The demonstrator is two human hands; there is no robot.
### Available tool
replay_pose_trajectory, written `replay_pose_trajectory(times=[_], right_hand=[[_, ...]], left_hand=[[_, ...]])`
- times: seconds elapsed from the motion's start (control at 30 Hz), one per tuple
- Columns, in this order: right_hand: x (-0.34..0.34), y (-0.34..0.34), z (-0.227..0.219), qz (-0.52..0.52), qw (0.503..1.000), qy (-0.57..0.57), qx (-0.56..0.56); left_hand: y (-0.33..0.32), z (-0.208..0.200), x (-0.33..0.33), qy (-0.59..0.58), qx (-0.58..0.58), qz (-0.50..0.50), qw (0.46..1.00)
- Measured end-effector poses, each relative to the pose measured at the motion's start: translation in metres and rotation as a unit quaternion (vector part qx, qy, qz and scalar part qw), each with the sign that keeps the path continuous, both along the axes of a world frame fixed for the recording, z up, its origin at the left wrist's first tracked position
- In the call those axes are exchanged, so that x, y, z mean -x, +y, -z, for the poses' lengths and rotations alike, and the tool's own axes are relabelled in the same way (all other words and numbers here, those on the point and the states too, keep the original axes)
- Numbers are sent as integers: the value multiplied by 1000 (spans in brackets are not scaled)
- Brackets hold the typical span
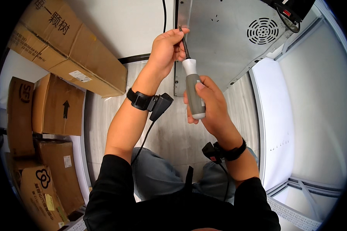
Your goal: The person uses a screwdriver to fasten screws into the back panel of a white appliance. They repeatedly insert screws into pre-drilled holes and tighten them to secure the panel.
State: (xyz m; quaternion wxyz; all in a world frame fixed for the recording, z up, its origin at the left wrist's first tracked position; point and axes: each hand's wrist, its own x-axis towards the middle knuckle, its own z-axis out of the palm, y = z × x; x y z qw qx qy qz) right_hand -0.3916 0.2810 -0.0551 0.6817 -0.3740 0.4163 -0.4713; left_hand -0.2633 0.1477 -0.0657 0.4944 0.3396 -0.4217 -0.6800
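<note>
A screwdriver [196, 90] with a grey and white handle points up and away from me. My right hand [214, 102] is wrapped round its handle, thumb on top. The fingers of my left hand [166, 50] close about the dark shaft near its far end. A small screw-like tip [180, 27] shows just past those fingers; whether it is a loose screw or the bit I cannot tell. Beneath both hands is the grey metal panel [216, 50] of a large appliance or cabinet, with its left edge close to my left hand.
Round vent slots [262, 31] pierce the panel at the right. A black device with a cable [291, 13] sits at the upper right. Cardboard boxes [59, 104] are stacked along the left, a long carton [85, 54] behind them. At the right stands a white panel [275, 123].
</note>
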Motion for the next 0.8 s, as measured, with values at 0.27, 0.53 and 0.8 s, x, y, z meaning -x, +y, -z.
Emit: replay_pose_trajectory(times=[0.27,0.53,0.8], right_hand=[[12,-2,11,-22,996,-82,1],[17,-2,13,-41,990,-136,1],[16,-4,11,-101,965,-240,-2]], left_hand=[[4,-3,5,-8,3,-18,1000],[6,-4,12,-49,4,-38,998],[4,-10,8,-93,8,-24,995]])
